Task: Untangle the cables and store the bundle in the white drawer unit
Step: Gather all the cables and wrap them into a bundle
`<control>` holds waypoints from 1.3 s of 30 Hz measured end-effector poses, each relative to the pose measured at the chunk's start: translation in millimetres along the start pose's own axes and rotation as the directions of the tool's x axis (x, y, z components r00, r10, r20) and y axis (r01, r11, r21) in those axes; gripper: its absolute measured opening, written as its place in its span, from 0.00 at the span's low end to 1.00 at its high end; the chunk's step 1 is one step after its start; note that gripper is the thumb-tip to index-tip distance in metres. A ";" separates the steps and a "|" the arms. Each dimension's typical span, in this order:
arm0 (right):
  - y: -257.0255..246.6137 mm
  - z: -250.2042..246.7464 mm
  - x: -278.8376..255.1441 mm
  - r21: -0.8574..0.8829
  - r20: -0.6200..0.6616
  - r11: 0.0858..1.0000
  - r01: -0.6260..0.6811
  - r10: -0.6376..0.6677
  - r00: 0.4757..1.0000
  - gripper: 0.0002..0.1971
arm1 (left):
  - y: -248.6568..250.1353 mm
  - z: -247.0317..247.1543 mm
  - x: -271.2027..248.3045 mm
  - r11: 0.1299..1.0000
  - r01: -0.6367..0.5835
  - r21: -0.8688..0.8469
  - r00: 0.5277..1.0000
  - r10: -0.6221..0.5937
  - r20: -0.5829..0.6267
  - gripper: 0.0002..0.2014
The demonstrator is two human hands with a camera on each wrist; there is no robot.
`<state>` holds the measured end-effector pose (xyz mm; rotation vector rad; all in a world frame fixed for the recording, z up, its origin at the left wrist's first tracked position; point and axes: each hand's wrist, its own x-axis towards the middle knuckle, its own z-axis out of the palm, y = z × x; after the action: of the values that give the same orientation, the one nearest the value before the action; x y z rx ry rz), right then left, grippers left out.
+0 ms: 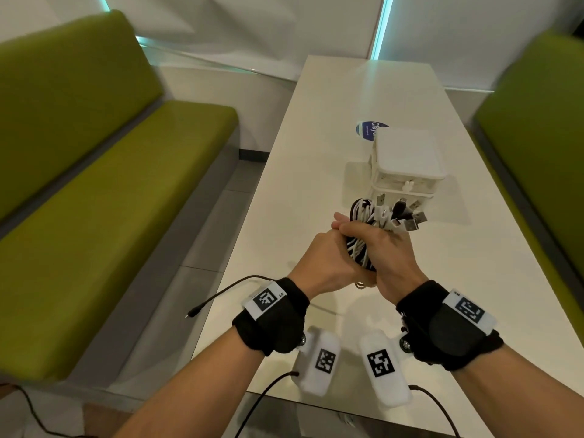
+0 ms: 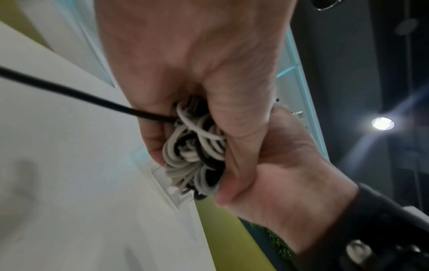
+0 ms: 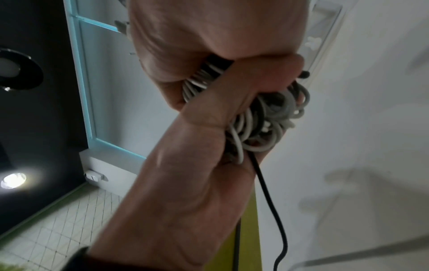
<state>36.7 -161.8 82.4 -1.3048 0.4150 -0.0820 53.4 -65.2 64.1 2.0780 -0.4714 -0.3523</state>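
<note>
Both hands hold one bundle of white and black cables [image 1: 358,252] above the white table [image 1: 309,147]. My left hand [image 1: 330,251] wraps the coils from the left and my right hand [image 1: 387,248] from the right, thumbs meeting on top. Several USB plugs [image 1: 401,218] stick out beyond the fingers, towards the white drawer unit [image 1: 407,159], which stands just behind with its drawers closed. In the left wrist view the left hand [image 2: 185,55] squeezes the coils [image 2: 192,155]. The right wrist view has the right hand [image 3: 209,36] gripping the same coils [image 3: 267,119].
One black cable [image 1: 227,290] trails from the bundle to the left and hangs over the table edge, also seen as the black cable [image 2: 69,91]. A blue round sticker [image 1: 366,129] lies behind the drawer unit. Green benches [image 1: 104,184] flank the table on both sides.
</note>
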 end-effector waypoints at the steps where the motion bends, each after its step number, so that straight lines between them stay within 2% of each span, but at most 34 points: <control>1: 0.9 0.4 -1.6 0.013 -0.011 1.000 -0.008 0.009 1.000 0.10 | -1.2 -0.9 -0.3 0.999 0.020 -0.044 1.000 -0.019 0.023 0.17; 3: 1.8 1.5 -4.6 0.016 -0.042 1.000 -0.011 0.012 0.999 0.13 | -2.4 -4.8 0.2 0.988 0.068 -0.136 0.995 -0.058 0.078 0.22; 5: -0.7 1.8 -5.4 0.025 -0.029 0.999 -0.021 0.022 0.999 0.06 | -3.0 -7.6 2.3 0.985 0.071 -0.159 0.993 -0.056 0.100 0.22; 8: -4.6 1.8 -6.5 0.000 0.019 0.997 -0.072 0.072 0.997 0.04 | -1.1 -4.1 -2.3 0.988 0.035 -0.150 0.999 -0.032 0.025 0.17; 10: -2.9 0.4 -7.0 -0.025 0.017 0.995 -0.095 0.095 0.995 0.11 | -3.0 1.2 -5.3 0.993 0.025 -0.113 1.000 -0.026 -0.007 0.14; 12: -1.3 0.1 -7.9 -0.036 0.014 0.994 -0.107 0.108 0.994 0.05 | -4.7 5.6 -6.5 0.997 0.010 -0.081 1.000 -0.012 -0.024 0.11; 20: -1.7 5.0 -11.6 -0.002 0.005 0.999 -0.053 0.053 0.999 0.06 | -9.7 14.3 -10.4 0.993 -0.099 -0.065 0.985 0.088 -0.151 0.07; 22: -0.1 5.6 -12.0 -0.003 0.020 0.998 -0.056 0.056 0.998 0.07 | -11.9 14.5 -11.7 0.991 -0.098 -0.092 0.984 0.082 -0.159 0.06; 24: 1.3 4.4 -11.5 -0.008 0.037 0.998 -0.067 0.067 0.997 0.08 | -12.8 13.0 -13.4 0.995 -0.058 -0.084 0.992 0.048 -0.115 0.07; 26: 2.4 2.4 -9.6 -0.024 0.074 0.997 -0.070 0.072 0.995 0.11 | -12.8 7.9 -14.0 0.999 0.003 -0.053 0.999 -0.005 -0.047 0.10; 28: 2.2 3.0 -8.6 -0.071 0.120 0.997 -0.041 0.050 0.992 0.10 | -13.4 0.4 -14.9 0.999 0.048 -0.026 0.999 -0.048 0.006 0.15; 30: 2.8 5.1 -7.7 -0.136 0.144 0.990 0.019 0.001 0.990 0.07 | -16.3 -8.3 -15.4 0.998 0.055 0.021 0.995 -0.056 0.086 0.29; 32: 1.4 6.9 -7.8 -0.170 0.160 0.981 0.093 -0.065 0.985 0.04 | -22.4 -22.9 -17.6 0.993 0.114 0.039 0.979 -0.119 0.167 0.43; 34: -2.2 6.2 -6.8 -0.207 0.195 0.960 0.187 -0.146 0.970 0.07 | -32.7 -42.7 -22.9 0.974 0.197 0.108 0.949 -0.217 0.227 0.48; 36: -5.7 4.9 -5.3 -0.267 0.248 0.927 0.262 -0.197 0.949 0.08 | -49.5 -63.9 -30.0 0.940 0.186 0.287 0.940 -0.255 0.225 0.43; 39: -6.0 3.8 -2.7 -0.330 0.272 0.894 0.303 -0.217 0.938 0.12 | -76.5 -88.0 -39.8 0.877 0.172 0.449 0.972 -0.226 0.070 0.27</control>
<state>36.5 -159.2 89.5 -1.7174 0.0511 -0.0814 70.2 55.5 46.4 2.5703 -0.4370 -0.5349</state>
